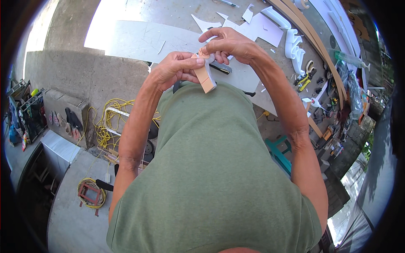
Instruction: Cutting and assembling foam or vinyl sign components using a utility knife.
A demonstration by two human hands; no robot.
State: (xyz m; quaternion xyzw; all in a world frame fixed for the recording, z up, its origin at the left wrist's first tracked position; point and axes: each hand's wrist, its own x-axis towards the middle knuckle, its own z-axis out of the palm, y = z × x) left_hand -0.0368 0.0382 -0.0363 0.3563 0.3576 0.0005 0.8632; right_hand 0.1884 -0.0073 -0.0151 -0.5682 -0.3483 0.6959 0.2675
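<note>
Both hands meet in front of my chest over a small tan block (206, 79) with a white face and a red mark. My left hand (175, 68) grips the block from the left, thumb on top. Over its upper end my right hand (228, 42) curls, fingers pinching there; what they pinch is too small to tell. A dark utility knife (221, 67) lies on the white board (139, 40) just beyond the hands. My green shirt fills the lower middle of the view.
White cut foam pieces (263, 29) and curved white shapes (294, 46) lie on the work surface, with pliers (304, 79) and small tools at right. Yellow cable (105, 122) is coiled on the concrete floor at left, near sandals (69, 122) and a teal stool (279, 152).
</note>
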